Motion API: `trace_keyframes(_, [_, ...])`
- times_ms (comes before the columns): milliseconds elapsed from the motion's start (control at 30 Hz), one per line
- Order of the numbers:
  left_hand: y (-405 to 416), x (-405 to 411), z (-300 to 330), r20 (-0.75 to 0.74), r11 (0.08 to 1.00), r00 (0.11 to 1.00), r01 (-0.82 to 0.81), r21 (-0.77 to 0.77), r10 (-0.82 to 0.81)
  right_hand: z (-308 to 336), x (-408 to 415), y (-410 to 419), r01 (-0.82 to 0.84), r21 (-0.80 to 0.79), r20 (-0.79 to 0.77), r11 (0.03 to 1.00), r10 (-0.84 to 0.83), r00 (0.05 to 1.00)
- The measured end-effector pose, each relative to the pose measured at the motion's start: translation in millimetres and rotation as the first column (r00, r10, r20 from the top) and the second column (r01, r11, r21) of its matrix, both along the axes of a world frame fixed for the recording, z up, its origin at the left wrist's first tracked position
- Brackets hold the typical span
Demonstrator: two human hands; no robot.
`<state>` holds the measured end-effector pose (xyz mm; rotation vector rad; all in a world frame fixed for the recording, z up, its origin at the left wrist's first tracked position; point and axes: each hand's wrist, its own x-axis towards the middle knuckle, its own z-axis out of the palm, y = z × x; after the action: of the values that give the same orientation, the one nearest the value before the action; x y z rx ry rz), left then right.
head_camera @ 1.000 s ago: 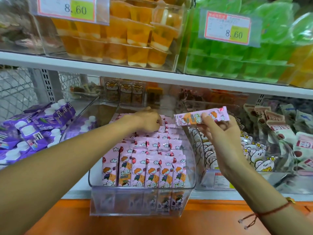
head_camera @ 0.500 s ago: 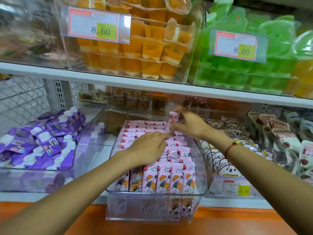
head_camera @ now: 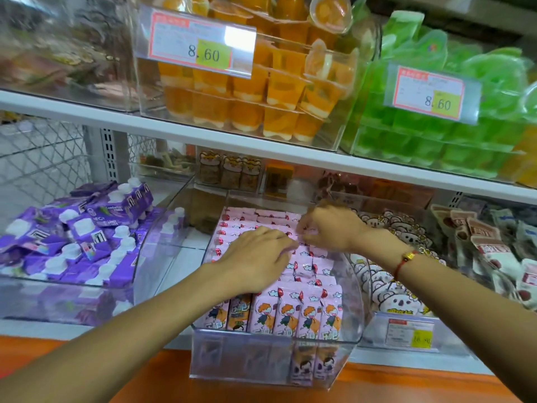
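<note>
The pink packets point(head_camera: 308, 312) stand in rows in a clear bin point(head_camera: 261, 365) under both hands. The left hand point(head_camera: 255, 263) presses flat on them, likely steadying the rows, while the right hand point(head_camera: 331, 228) just behind pinches one, probably tucking it in.

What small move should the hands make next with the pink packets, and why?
Probably the right hand should press the pink packets it touches down level with their row in the clear bin, while the left hand, lying flat on the rows, steadies them. Blur hides the right hand's grip.
</note>
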<state>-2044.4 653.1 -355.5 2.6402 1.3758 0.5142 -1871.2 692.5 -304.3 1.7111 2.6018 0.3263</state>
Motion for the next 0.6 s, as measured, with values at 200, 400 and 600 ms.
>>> trace_keyframes(200, [-1,3,-1,-0.077,1.0,0.997,-0.003,-0.002,0.002,-10,-6,-2,0.095,-0.027,-0.016,0.995,-0.095,0.995])
trace_keyframes(400, [3,2,1,-0.096,1.0,0.995,-0.014,-0.009,0.013,-12,-4,-13,0.122,0.108,-0.306,0.987,-0.084,0.948])
trace_keyframes(600, [9,5,5,-0.036,0.998,0.999,-0.036,-0.056,0.034,-6,-1,-50,0.267,0.214,-0.928,0.94,0.11,0.355])
